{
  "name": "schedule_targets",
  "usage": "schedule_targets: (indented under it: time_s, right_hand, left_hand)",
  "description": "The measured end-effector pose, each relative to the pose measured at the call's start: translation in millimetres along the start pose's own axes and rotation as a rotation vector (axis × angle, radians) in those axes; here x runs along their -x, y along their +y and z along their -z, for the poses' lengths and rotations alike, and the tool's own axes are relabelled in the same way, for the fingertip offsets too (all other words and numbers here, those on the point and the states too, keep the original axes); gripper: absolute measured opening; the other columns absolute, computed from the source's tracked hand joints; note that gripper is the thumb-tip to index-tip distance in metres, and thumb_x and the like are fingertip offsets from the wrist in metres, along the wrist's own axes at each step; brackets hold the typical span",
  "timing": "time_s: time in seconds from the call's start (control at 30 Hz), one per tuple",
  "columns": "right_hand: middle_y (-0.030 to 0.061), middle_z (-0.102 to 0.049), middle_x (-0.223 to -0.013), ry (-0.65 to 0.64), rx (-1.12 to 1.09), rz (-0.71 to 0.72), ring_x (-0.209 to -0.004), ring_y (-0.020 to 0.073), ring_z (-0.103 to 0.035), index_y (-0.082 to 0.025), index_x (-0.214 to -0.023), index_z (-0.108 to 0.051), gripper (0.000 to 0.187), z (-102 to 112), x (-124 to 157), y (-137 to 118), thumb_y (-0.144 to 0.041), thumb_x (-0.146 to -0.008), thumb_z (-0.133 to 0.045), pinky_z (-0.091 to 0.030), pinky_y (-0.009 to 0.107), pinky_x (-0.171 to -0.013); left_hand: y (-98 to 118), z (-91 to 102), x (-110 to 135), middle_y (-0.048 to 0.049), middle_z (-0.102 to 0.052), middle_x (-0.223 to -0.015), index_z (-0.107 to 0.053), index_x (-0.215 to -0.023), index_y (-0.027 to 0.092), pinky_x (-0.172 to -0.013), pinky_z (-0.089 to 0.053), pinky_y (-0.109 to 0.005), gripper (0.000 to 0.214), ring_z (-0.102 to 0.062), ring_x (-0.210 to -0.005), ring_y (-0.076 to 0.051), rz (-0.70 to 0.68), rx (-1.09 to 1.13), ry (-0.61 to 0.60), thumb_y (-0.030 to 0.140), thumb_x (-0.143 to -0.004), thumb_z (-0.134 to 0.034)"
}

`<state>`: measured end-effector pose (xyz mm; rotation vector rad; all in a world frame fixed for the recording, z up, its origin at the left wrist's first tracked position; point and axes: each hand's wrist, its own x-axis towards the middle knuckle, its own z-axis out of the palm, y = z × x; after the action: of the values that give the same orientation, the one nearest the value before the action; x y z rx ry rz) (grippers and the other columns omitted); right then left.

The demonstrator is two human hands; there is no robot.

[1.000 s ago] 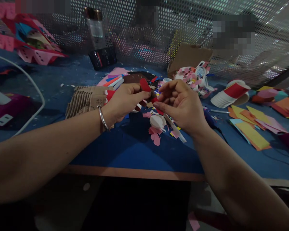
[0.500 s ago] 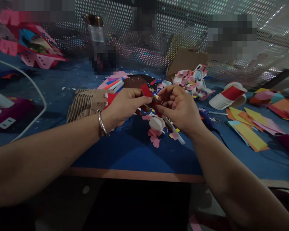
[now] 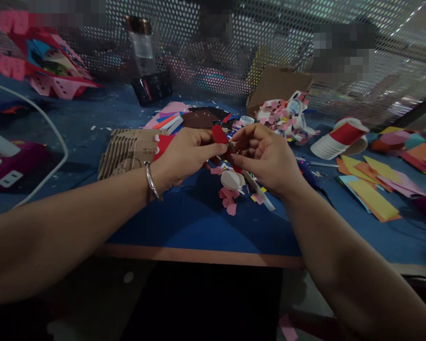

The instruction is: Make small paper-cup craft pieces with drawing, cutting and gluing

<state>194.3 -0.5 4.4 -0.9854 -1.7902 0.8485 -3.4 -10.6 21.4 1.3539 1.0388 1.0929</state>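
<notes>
My left hand (image 3: 184, 156), with a silver bangle on its wrist, pinches a small red paper piece (image 3: 219, 134) above the blue table (image 3: 184, 222). My right hand (image 3: 266, 158) meets it from the right, fingers curled and pinching the same red piece at its lower end. The two hands touch at the fingertips. Just below them on the table lie a small white round object (image 3: 233, 180) and pink paper scraps (image 3: 229, 204). How much of the red piece is inside my palms is hidden.
Folded brown cardboard (image 3: 128, 149) lies left of my hands. Coloured paper sheets (image 3: 372, 187) and a stack of red-and-white paper cups (image 3: 339, 137) lie at the right. A bottle (image 3: 142, 45), a dark phone (image 3: 152, 86) and a perforated metal screen (image 3: 234, 42) stand at the back. A white cable (image 3: 53, 137) curves at left.
My hands have drawn closer together until the fingertips meet on the red piece. The red piece has tilted slightly and sits a little lower.
</notes>
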Motion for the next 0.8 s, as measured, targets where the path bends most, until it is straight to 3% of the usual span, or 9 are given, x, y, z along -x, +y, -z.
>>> schedule_targets:
  time_s: [0.5, 0.8]
  right_hand:
    - [-0.0015, -0.067, -0.089, -0.03, -0.01, -0.003, -0.082, 0.0188, -0.069, -0.027, -0.104, -0.064, 0.043, 6.3, 1.0, -4.4, -0.037, -0.075, -0.095, -0.062, 0.038, -0.078]
    - [-0.0021, -0.067, -0.088, -0.034, -0.11, 0.009, -0.078, 0.0161, -0.066, -0.026, -0.1, -0.065, 0.046, 4.0, 0.4, -3.6, -0.038, -0.073, -0.1, -0.057, 0.033, -0.071]
  left_hand:
    - [-0.4, -4.3, 1.4, -0.0015, -0.072, -0.067, -0.08, -0.07, 0.015, -0.054, -0.042, -0.019, 0.031, -0.062, -0.058, -0.008, 0.085, 0.1, 0.004, 0.001, -0.096, -0.07]
    - [3.3, -4.1, 6.1, 0.0, -0.074, -0.069, -0.077, -0.075, 0.013, -0.059, -0.048, -0.019, 0.022, -0.069, -0.061, -0.01, 0.058, 0.078, -0.058, 0.001, -0.093, -0.072]
